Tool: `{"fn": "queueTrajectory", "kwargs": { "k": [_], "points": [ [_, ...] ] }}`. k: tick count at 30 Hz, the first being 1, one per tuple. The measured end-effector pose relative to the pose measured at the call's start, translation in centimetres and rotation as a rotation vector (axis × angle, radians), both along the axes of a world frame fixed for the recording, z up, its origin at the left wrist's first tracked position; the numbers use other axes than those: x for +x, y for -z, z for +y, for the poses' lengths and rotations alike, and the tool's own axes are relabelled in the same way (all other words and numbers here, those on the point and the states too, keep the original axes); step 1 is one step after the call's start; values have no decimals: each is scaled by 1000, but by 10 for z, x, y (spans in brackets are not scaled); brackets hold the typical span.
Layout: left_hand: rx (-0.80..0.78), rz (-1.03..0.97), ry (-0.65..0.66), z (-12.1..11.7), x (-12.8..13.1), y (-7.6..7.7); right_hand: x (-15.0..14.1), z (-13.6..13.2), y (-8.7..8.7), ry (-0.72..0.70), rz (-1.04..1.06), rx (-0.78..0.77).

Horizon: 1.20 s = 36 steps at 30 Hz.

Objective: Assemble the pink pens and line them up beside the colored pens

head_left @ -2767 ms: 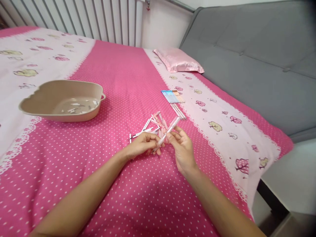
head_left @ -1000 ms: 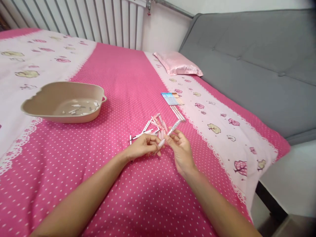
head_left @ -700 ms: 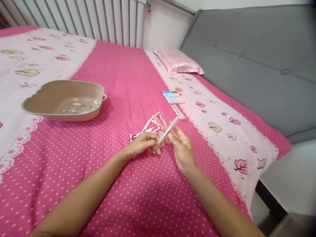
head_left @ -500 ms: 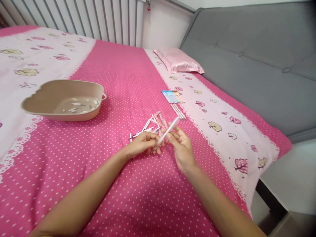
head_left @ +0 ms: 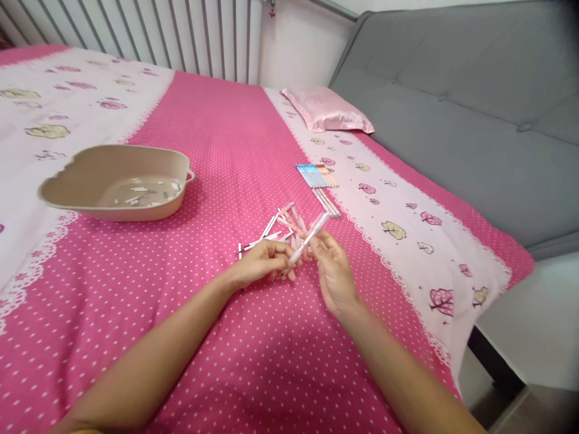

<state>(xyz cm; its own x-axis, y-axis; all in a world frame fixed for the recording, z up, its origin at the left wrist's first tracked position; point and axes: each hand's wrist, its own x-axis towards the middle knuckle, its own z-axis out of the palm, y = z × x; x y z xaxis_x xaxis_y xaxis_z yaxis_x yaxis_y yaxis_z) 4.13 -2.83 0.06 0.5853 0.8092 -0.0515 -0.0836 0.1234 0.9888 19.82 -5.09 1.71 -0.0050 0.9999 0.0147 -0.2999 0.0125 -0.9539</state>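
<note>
A pale pink-and-white pen (head_left: 309,236) slants between my two hands above the bedspread. My left hand (head_left: 266,260) pinches its lower end, and my right hand (head_left: 333,265) grips it nearer the upper end. Just beyond my fingers lies a loose heap of white sticks (head_left: 270,225), probably refills, and pink pen parts (head_left: 292,217); my hands hide some of it. Farther off, assembled pens with blue and brown ends (head_left: 316,176) lie in a neat row, with several pinkish pens (head_left: 326,202) side by side just below them.
On the left stands a beige plastic basin (head_left: 122,212) with small white and grey pieces (head_left: 140,190) inside. A pink satin pillow (head_left: 325,111) lies at the back, beside a grey padded backrest (head_left: 452,108). The pink dotted bedspread (head_left: 217,138) covers the bed; its edge drops at the right.
The pen between my hands has shifted only slightly, and my right fingers have closed in a little around it. The basin, heap and row of pens stay where they were.
</note>
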Motion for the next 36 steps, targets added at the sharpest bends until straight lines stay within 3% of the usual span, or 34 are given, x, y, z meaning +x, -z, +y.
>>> {"fn": "queueTrajectory", "kwargs": {
  "k": [7,19,28,36],
  "points": [
    [-19,-42,-15,0,0,1,0,-2,0,-81,22,-16],
    [30,-20,27,2,0,4,1,0,2,25,35,-40],
    [13,-62,-33,5,3,8,1,2,2,50,39,-42],
    [-108,-139,118,0,-2,-1,3,-1,-1,-57,110,-28]
  ]
}}
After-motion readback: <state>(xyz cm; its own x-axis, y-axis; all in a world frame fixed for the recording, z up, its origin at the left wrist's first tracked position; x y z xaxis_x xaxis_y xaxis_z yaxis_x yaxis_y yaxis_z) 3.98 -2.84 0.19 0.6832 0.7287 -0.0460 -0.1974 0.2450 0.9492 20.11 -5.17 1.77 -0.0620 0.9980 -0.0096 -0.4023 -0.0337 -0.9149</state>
